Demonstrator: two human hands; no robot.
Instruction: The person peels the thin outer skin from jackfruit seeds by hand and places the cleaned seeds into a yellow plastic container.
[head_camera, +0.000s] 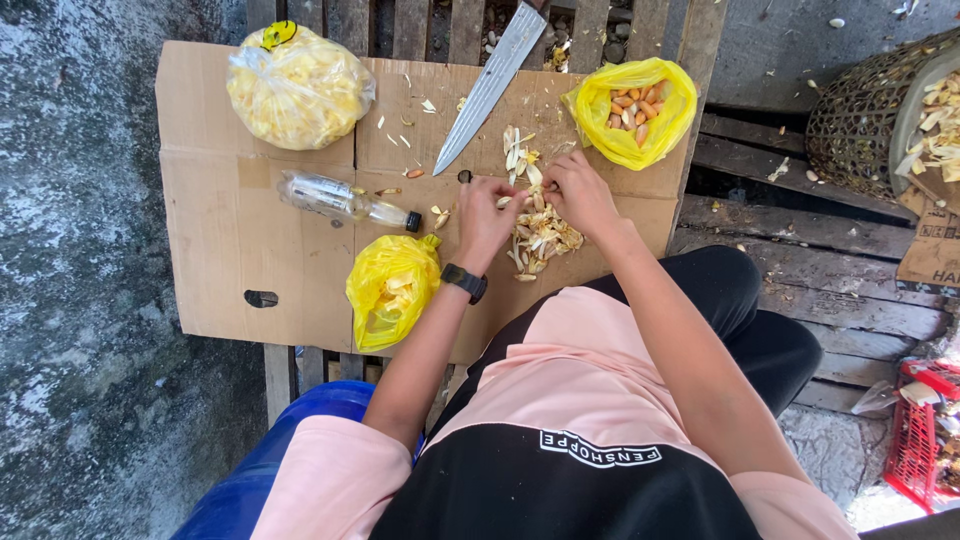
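The pile of pale peelings and seeds (540, 232) sits mid-cardboard (230, 260), both hands — left hand (487, 215) and right hand (580, 190) — curled, pinching pieces from it; best work with fingertips, clear of the knife (490, 85) at twelve o'clock.

a flattened sheet of brown cardboard (240, 250) covers a slatted wooden bench (420, 25). on the cardboard lie a clear bag of yellow pieces (297, 88), a plastic bottle (345, 200), two yellow bags (392, 290) (632, 110), a long knife (490, 85) and a heap of pale peelings (540, 235).
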